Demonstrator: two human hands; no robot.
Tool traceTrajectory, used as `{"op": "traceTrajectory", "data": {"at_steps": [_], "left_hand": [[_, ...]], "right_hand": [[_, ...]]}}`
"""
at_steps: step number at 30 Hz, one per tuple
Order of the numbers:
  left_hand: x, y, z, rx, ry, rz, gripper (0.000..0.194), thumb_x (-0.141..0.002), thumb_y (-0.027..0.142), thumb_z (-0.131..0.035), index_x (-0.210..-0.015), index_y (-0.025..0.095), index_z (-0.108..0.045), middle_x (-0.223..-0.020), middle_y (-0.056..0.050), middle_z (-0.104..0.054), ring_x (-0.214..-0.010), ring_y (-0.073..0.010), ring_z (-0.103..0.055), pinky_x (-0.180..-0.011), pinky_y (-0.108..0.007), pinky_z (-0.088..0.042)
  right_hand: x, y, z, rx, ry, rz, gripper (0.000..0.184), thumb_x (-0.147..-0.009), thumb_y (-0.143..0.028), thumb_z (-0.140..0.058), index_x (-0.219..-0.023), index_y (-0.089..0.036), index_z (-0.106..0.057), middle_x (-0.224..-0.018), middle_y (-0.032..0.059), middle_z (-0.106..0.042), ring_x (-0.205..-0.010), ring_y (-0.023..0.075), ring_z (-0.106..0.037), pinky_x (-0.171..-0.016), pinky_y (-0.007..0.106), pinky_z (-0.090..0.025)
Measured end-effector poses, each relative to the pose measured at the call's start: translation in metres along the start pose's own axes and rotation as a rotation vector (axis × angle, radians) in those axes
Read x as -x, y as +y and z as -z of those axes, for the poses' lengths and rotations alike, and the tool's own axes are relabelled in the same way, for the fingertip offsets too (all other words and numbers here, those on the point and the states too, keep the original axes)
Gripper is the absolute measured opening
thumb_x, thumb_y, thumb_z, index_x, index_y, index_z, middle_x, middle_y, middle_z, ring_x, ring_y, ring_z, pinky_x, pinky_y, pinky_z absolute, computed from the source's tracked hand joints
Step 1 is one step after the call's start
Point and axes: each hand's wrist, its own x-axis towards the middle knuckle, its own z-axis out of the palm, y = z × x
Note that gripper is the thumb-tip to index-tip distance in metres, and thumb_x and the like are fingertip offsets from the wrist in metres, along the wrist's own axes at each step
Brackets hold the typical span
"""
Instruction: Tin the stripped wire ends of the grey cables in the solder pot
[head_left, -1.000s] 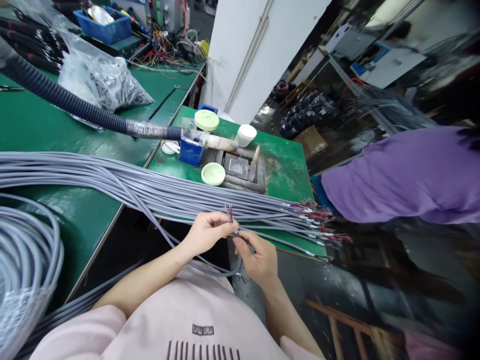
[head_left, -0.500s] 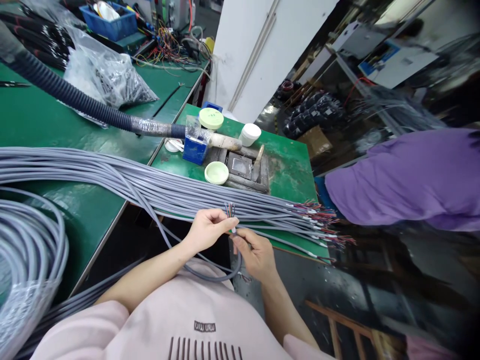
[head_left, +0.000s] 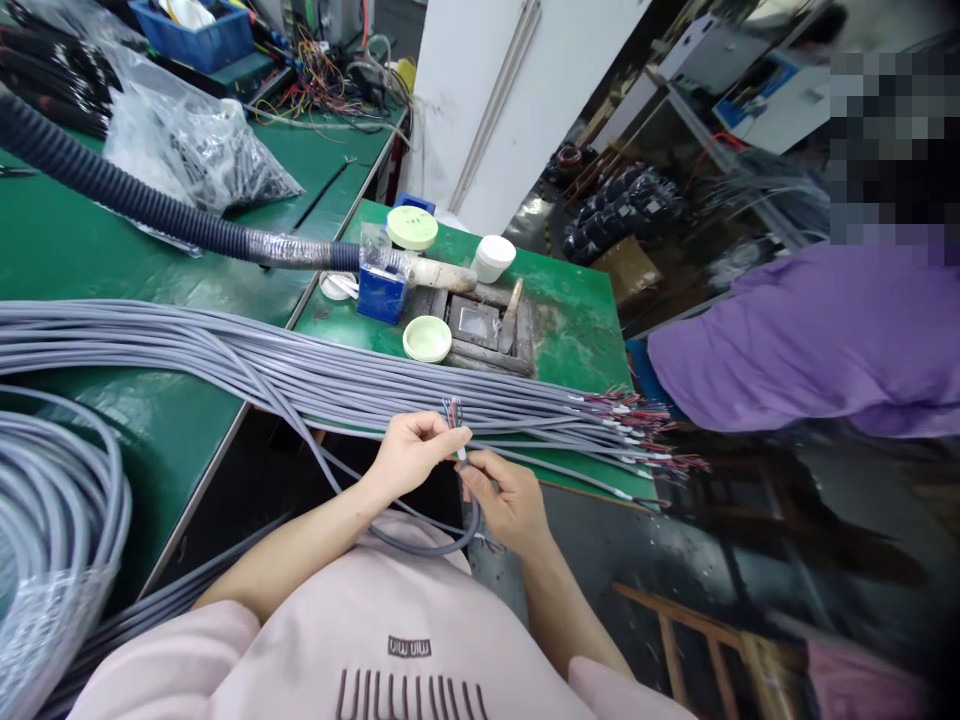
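Note:
Both my hands meet in front of my chest at the end of one grey cable (head_left: 431, 550). My left hand (head_left: 416, 452) pinches it near the white sleeve, where several thin coloured wires (head_left: 453, 411) fan upward. Just below, my right hand (head_left: 506, 495) closes around the grey jacket. From there the cable loops down and back to the left. Behind my hands a thick bundle of grey cables (head_left: 360, 372) lies across the green table, its stripped wire ends (head_left: 652, 425) at the right.
A solder pot (head_left: 476, 325) sits on the table beyond the bundle, beside a pale green dish (head_left: 427, 339), a white cup (head_left: 494, 258) and a ribbed hose (head_left: 187, 220). Coiled grey cable (head_left: 67, 500) lies at left. A person in purple (head_left: 810, 340) is at right.
The view has shifted slightly, and a little more of the person in purple shows. My hands keep their hold on the cable with almost no movement.

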Motion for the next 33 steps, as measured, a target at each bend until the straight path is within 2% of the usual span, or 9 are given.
{"op": "traceTrajectory", "data": {"at_steps": [21,26,29,31,33], "left_hand": [[-0.0012,-0.0099,0.0032,-0.043,-0.032,0.02,0.041,-0.067,0.045,-0.075,-0.052,0.013,-0.053,-0.047,0.002,-0.053,-0.045,-0.0052,-0.044,-0.046,-0.018,-0.035],[-0.0012,-0.0067,0.0055,0.018,-0.076,0.03,0.036,-0.061,0.04,-0.08,-0.064,0.013,-0.056,-0.057,0.002,-0.059,-0.048,-0.0053,-0.047,-0.048,-0.018,-0.038],[-0.0004,-0.0043,0.0071,0.078,0.032,-0.046,0.035,-0.059,0.036,-0.082,-0.075,0.014,-0.058,-0.055,0.005,-0.055,-0.047,-0.0042,-0.045,-0.048,-0.017,-0.038],[0.0003,-0.0029,0.0079,0.08,0.139,-0.118,0.033,-0.061,0.036,-0.08,-0.074,0.014,-0.059,-0.053,0.006,-0.051,-0.046,-0.0033,-0.042,-0.047,-0.016,-0.037],[0.0007,-0.0017,0.0081,0.061,0.199,-0.162,0.031,-0.062,0.036,-0.079,-0.071,0.014,-0.06,-0.053,0.006,-0.051,-0.046,-0.0032,-0.041,-0.046,-0.016,-0.036]], "right_hand": [[0.002,0.0001,0.0002,0.027,0.018,-0.036,0.022,-0.092,-0.025,-0.047,-0.072,-0.019,-0.055,-0.056,-0.0035,-0.056,-0.052,0.0092,-0.052,-0.055,0.022,-0.039],[0.0033,0.0015,-0.0003,0.028,0.033,-0.076,0.021,-0.092,-0.026,-0.046,-0.075,-0.019,-0.057,-0.056,-0.0035,-0.056,-0.052,0.0096,-0.053,-0.055,0.022,-0.039],[0.004,0.0023,-0.0005,0.03,0.039,-0.097,0.023,-0.092,-0.027,-0.046,-0.074,-0.019,-0.057,-0.055,-0.0033,-0.056,-0.051,0.0097,-0.053,-0.055,0.022,-0.04],[0.004,0.0022,-0.0006,0.03,0.037,-0.11,0.024,-0.092,-0.028,-0.046,-0.073,-0.019,-0.056,-0.055,-0.0031,-0.056,-0.051,0.0098,-0.053,-0.056,0.022,-0.04],[0.0037,0.002,-0.001,0.027,0.031,-0.12,0.024,-0.092,-0.028,-0.046,-0.073,-0.02,-0.057,-0.055,-0.003,-0.057,-0.051,0.01,-0.053,-0.056,0.022,-0.04]]}}
